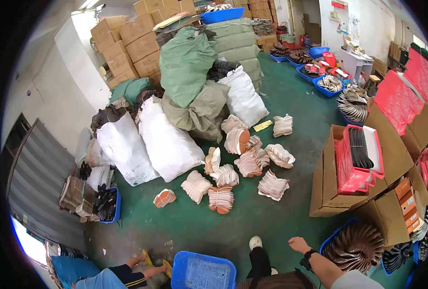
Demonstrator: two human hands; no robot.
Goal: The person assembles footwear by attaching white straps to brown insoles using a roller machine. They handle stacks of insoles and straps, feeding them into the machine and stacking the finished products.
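My right hand (299, 244) hangs over the green floor at the lower right, with a dark watch (308, 255) on the wrist. Its fingers look loosely bent and apart, and nothing shows in them. Nearest to it is a blue basin holding a spiral stack of glossy dark brown shoe soles (354, 246). My white shoe (256, 242) and black trouser leg show just left of the hand. My left hand is out of view. Ahead on the floor lie several tied bundles of pale insoles with tan faces (220, 199).
A blue tub (203, 270) stands at the bottom edge beside a seated person in blue (105, 279). Open cartons (329, 204) with red boxes line the right. White sacks (168, 139), green sacks (185, 62) and stacked cartons (139, 36) fill the back left.
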